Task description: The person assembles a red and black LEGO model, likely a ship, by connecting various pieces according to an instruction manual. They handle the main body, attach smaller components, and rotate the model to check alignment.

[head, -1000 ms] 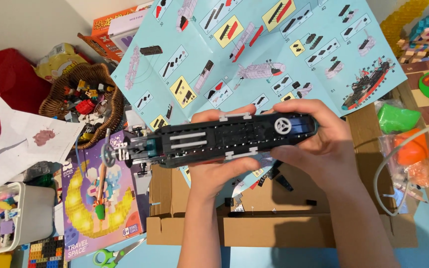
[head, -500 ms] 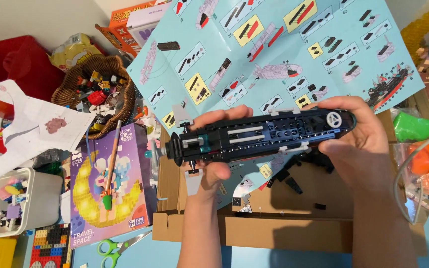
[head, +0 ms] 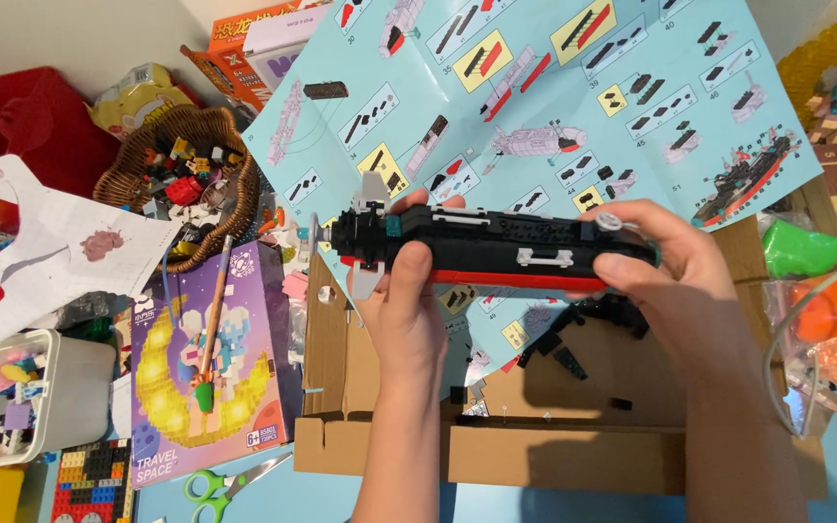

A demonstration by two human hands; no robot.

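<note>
Brick ship model (head: 496,247) held level above the cardboard box (head: 496,455), long axis running left to right, one end in each hand. Left hand (head: 407,300) wraps the left end with thumb over the top; right hand (head: 675,281) curls around the right end, fingers closed on it. Hull black with red underside, grey fittings and a propeller at the left tip; the blue instruction sheet (head: 535,87) lies behind.

scissors (head: 220,481) cut by bottom edge, model ship (head: 496,250) underside behind hands

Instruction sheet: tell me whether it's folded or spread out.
Spread out. The light-blue instruction sheet lies open and flat, many step diagrams showing, behind the black brick ship model.
</note>
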